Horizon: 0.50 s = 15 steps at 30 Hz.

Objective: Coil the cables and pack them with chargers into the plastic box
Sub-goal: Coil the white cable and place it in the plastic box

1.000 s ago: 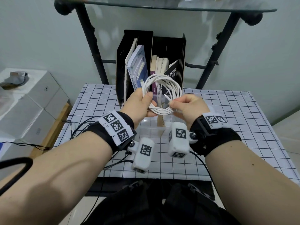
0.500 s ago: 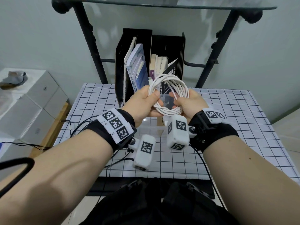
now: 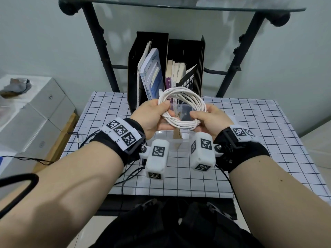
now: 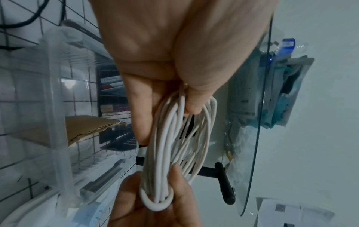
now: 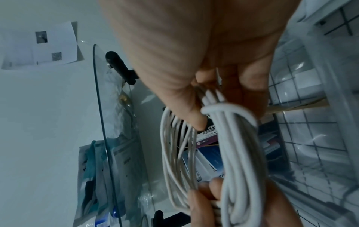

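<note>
A white cable (image 3: 180, 108) wound into a coil of several loops hangs in the air between both hands, above the clear plastic box (image 3: 176, 143). My left hand (image 3: 154, 113) pinches the coil's left side, thumb on top, with a plug end sticking up by the thumb. My right hand (image 3: 206, 119) grips the coil's right side, where one turn wraps round the bundle (image 5: 229, 110). The left wrist view shows the loops (image 4: 174, 145) edge-on between my two hands. A strip of brown cardboard (image 3: 177, 136) stands inside the box. No charger is visible.
A black file holder (image 3: 166, 68) with books and booklets stands behind the box on the checked tablecloth (image 3: 250, 140). A black frame with a glass shelf (image 3: 179, 6) rises above. White boxes (image 3: 26, 122) stand at the left. Thin black wires (image 3: 86, 138) trail from my wristbands.
Both hands turned the coil and brought it a little to the right. My right hand shifted from the bottom edge to the coil's right side, and the loops now lie flatter.
</note>
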Available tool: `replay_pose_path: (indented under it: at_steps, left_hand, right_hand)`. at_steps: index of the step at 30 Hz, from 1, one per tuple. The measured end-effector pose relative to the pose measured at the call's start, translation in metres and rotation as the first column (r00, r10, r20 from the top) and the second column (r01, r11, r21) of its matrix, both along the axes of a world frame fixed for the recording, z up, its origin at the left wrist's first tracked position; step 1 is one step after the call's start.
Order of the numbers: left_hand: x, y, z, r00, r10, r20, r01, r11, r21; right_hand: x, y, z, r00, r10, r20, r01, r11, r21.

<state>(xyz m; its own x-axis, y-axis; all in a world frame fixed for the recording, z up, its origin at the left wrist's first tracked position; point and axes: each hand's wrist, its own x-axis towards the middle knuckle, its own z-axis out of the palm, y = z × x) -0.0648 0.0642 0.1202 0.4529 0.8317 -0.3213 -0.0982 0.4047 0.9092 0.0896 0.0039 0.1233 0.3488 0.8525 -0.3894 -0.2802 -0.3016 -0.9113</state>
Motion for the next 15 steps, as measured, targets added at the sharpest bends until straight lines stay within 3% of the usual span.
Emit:
replay_pose_path:
  at_steps: [6, 10, 15]
  left_hand:
    - [-0.005, 0.006, -0.008, 0.998, 0.036, -0.058, -0.038, 0.999, -0.038]
    - [-0.011, 0.009, -0.013, 0.989, 0.039, -0.140, -0.043, 0.999, -0.026]
    - [-0.017, 0.009, -0.016, 0.983, -0.017, -0.182, 0.014, 1.000, -0.019]
  right_hand:
    - [0.006, -0.007, -0.004, 0.991, 0.130, -0.008, -0.130, 0.991, -0.020]
    - [0.014, -0.009, -0.013, 0.977, 0.174, -0.121, -0.178, 0.984, -0.022]
    - [0.016, -0.005, -0.016, 0.979, 0.200, -0.042, -0.203, 0.977, -0.065]
